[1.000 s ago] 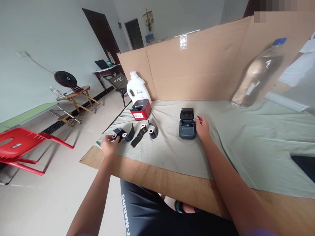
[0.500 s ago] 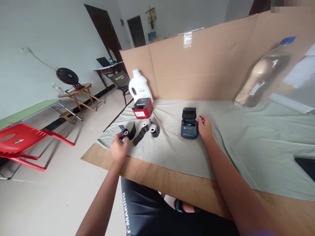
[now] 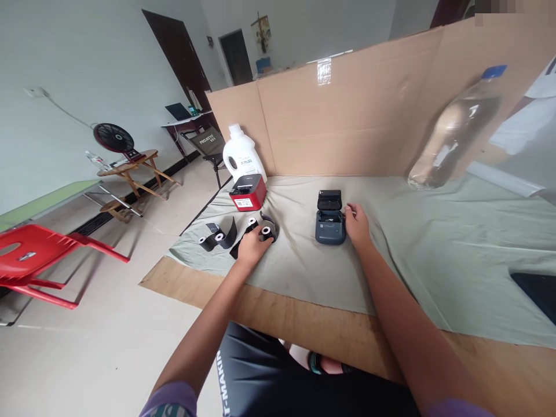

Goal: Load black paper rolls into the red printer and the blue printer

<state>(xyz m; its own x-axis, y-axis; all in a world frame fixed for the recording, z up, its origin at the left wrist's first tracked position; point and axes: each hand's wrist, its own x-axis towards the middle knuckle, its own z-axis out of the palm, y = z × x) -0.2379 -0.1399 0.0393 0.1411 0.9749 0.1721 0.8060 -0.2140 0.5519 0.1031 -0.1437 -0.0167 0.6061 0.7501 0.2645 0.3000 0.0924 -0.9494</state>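
Note:
My left hand (image 3: 254,246) reaches across the cloth, its thumb and finger closed around a black roll with a white core (image 3: 266,231). Close by stands another such roll (image 3: 252,222), partly covered by the hand. Further left, two more black rolls (image 3: 220,238) sit with loose dark strips curling off them. A dark blue portable label printer (image 3: 330,230) lies with its lid tipped back and its paper bay showing. Against the printer's right side is my right hand (image 3: 358,226), fingers bent and closed at its edge; the exact contact is partly hidden.
Behind the rolls stand a red and black box-shaped device (image 3: 248,194) and a white jug (image 3: 243,153). A cardboard panel (image 3: 347,121) borders the back. A large clear bottle (image 3: 456,133) leans at right; a dark flat object (image 3: 536,292) lies near the right edge.
My left hand has moved right, from the leftmost rolls to the roll nearest the printer. The left rolls are uncovered now. My right hand stays beside the printer; the view shifts slightly.

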